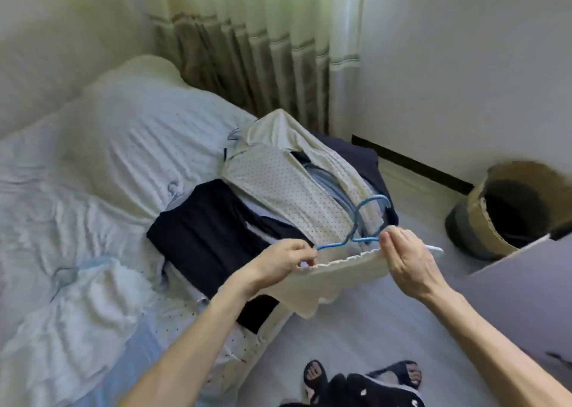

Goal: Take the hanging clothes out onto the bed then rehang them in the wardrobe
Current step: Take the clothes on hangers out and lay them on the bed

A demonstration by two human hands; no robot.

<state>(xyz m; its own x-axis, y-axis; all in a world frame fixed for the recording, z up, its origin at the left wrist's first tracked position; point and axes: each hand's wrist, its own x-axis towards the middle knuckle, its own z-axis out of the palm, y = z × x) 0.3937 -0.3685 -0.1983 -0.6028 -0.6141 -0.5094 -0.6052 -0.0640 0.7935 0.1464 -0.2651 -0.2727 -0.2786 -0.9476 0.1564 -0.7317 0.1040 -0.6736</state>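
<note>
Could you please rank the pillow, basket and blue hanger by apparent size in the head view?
Largest to smallest:
1. pillow
2. basket, partly hidden
3. blue hanger
The hanger is nearest the camera yet looks smallest, so the order is safe.

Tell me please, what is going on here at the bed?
A person standing by the bed holds a cream garment up with both hands, the left hand pinching one end of its upper edge and the right hand the other. A blue hanger lies along that edge, its hook pointing away. A pile of dark and light clothes lies on the bed behind it, not yet rehung.
</note>
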